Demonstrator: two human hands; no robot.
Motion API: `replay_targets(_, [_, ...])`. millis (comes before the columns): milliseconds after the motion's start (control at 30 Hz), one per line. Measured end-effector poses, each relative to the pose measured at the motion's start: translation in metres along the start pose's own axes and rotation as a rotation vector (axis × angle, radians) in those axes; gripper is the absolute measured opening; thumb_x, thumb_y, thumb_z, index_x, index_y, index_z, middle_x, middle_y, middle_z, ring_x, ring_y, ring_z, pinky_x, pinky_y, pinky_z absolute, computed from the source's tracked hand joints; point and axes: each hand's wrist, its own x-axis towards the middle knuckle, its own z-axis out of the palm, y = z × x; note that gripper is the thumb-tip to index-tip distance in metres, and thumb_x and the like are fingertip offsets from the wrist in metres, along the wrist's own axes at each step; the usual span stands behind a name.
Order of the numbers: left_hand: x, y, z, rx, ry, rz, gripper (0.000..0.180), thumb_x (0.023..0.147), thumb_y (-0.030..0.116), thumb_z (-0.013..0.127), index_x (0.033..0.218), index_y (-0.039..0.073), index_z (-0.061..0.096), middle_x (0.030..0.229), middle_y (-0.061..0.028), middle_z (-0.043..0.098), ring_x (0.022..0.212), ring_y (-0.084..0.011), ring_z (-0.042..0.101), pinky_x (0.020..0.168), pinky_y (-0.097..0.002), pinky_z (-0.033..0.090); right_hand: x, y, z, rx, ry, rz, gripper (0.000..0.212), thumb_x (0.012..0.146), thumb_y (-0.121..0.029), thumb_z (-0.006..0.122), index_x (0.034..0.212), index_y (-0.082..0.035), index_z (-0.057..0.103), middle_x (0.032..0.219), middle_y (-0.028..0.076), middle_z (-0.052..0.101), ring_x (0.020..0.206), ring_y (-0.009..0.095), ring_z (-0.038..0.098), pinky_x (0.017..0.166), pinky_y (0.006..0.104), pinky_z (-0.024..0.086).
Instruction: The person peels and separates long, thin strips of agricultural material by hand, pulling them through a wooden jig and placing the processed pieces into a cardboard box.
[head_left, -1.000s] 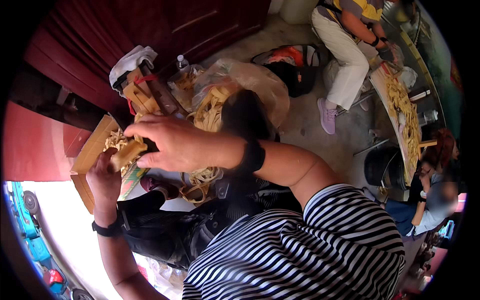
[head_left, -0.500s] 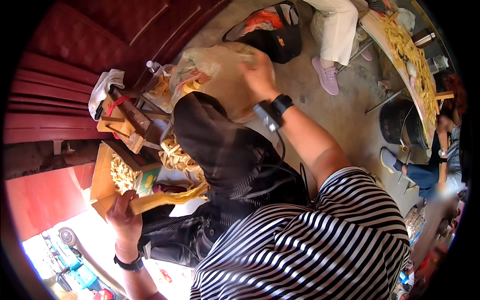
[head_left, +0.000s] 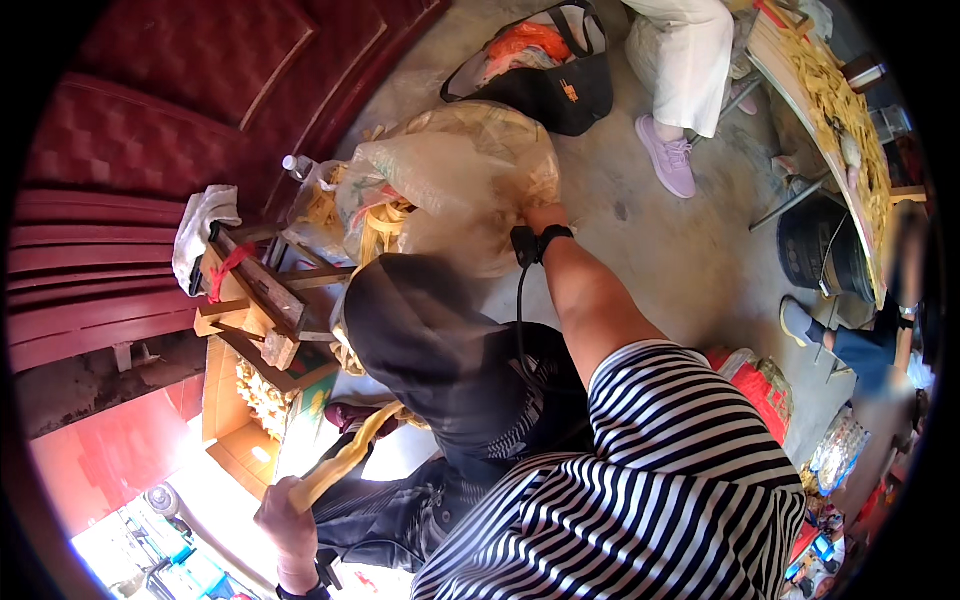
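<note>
My left hand (head_left: 288,530), at the lower left, is closed round one end of a long, flat yellowish strip (head_left: 345,465). The strip slants up to the right across my dark-trousered leg, its far end by my knee. Beyond my knee lies a large translucent plastic bag (head_left: 455,160), with more yellowish strips (head_left: 383,220) showing at its left side. My right hand (head_left: 545,215) reaches to the right side of this bag. Its fingers are hidden by the plastic, so whether it grips anything cannot be seen.
Left of my knees stands a wooden bench-like frame (head_left: 265,290) with a red tie. A cardboard box (head_left: 225,400) of pale pieces is below it. A black tote bag (head_left: 560,88) lies beyond. At the right are a strip-covered table (head_left: 765,42), a black bucket (head_left: 812,240) and seated people.
My right hand has moved from above the plastic bag down into its right side. My left hand has dropped lower and a little right, still holding the strip, which now tilts more steeply.
</note>
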Motion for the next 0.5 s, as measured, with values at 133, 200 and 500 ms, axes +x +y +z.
replay_targets(133, [-0.014,-0.013,0.010,-0.043,-0.016,-0.025,0.017,0.073,0.001,0.063,0.089,0.008,0.063,0.078,-0.0109,0.064,0.068,-0.0299,0.064,0.063,-0.0358,0.051,-0.021,-0.013,-0.023,0.022,0.090,-0.030,0.052,0.083,-0.041,0.058,0.102,0.007,0.059,0.103,0.028,0.062,0.102,0.040,0.059,0.086,0.0433,0.047])
replay_targets(200, [-0.017,-0.014,0.008,-0.018,-0.020,-0.003,0.018,0.073,-0.002,0.063,0.089,0.006,0.062,0.077,-0.0113,0.064,0.068,-0.0297,0.065,0.063,-0.0348,0.051,-0.030,-0.024,-0.029,-0.002,0.135,-0.095,0.047,0.081,-0.037,0.060,0.104,0.004,0.059,0.102,0.027,0.063,0.100,0.039,0.060,0.085,0.0435,0.047])
replay_targets(500, [-0.020,-0.031,0.008,-0.020,0.018,0.049,0.020,0.072,-0.005,0.063,0.090,0.004,0.062,0.074,-0.0115,0.063,0.065,-0.0276,0.064,0.061,-0.0340,0.050,-0.125,-0.130,-0.074,0.062,0.061,-0.498,0.033,0.075,-0.022,0.062,0.099,0.001,0.058,0.091,0.023,0.065,0.089,0.037,0.063,0.077,0.0433,0.048])
